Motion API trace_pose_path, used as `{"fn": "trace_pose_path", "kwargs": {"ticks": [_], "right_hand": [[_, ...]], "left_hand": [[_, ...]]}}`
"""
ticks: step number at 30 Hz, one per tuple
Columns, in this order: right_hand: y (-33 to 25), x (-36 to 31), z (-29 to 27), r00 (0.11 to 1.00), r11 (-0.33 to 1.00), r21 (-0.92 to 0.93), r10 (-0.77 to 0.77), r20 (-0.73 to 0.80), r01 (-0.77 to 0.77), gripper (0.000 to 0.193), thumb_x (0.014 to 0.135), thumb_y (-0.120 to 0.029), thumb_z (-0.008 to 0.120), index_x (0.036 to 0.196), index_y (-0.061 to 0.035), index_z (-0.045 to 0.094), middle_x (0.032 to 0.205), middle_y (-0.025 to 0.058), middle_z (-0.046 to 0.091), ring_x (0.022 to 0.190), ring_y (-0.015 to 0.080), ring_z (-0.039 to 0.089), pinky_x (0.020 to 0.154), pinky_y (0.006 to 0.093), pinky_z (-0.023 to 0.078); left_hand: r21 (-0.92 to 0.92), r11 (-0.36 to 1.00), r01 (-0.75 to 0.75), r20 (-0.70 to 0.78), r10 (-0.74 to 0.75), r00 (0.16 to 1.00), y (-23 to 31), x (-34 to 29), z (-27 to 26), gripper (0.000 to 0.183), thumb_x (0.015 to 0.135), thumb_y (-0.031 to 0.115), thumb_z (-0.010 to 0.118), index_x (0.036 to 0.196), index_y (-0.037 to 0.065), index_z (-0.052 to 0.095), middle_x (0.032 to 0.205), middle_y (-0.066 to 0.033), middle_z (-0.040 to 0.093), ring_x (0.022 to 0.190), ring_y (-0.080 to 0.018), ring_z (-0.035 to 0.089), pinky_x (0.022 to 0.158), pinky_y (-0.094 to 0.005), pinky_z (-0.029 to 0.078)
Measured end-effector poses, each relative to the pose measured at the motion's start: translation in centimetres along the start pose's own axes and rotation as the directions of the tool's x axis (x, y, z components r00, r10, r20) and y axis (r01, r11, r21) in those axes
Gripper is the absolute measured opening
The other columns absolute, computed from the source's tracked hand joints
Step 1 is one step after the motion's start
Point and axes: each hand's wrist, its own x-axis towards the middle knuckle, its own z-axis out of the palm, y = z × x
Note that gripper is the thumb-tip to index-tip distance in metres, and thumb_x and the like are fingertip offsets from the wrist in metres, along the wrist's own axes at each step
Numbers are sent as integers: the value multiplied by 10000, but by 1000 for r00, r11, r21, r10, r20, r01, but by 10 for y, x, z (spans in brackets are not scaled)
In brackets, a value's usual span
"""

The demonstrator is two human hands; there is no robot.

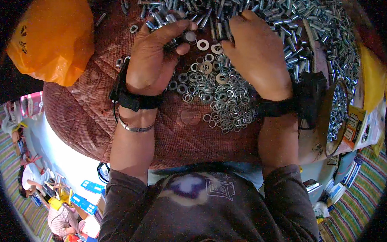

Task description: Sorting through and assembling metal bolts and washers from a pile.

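My left hand (151, 55) is closed around several shiny metal bolts (160, 21), their ends sticking up past the thumb and fingers. To its right, my right hand (259, 59) is curled palm down at the near edge of a pile of short metal cylinders (292, 28). Its fingertips are tucked out of sight among the dark parts, so what they grip cannot be made out. Between the two hands and nearer to me lies a heap of ring washers (232, 111). A few larger flat washers (202, 45) rest just beyond it.
Brown quilted cloth (85, 117) covers the work surface. An orange plastic bag (55, 43) stands at the left. At the right are a round container (327, 147) of small metal parts and a yellow bag (374, 78). Two other people (62, 219) sit at lower left beside blue boxes (83, 203).
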Motion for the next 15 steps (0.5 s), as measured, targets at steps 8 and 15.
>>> {"fn": "trace_pose_path", "kwargs": {"ticks": [8,15], "right_hand": [[13,7,1,1000,918,395,-23,13,16,134,747,-64,582,849,9,537,712,151,572,643,262,587,607,333,469],[3,16,-28,957,746,600,223,185,-290,20,798,28,493,782,34,502,616,108,485,505,182,453,498,300,380]], "left_hand": [[100,994,40,-110,-29,994,0,-4,4,78,801,71,605,873,72,575,777,-28,619,671,-109,566,520,-209,386],[373,926,52,-203,27,979,-4,-4,10,80,759,93,649,820,76,599,709,0,603,612,-78,542,527,-210,402]]}}
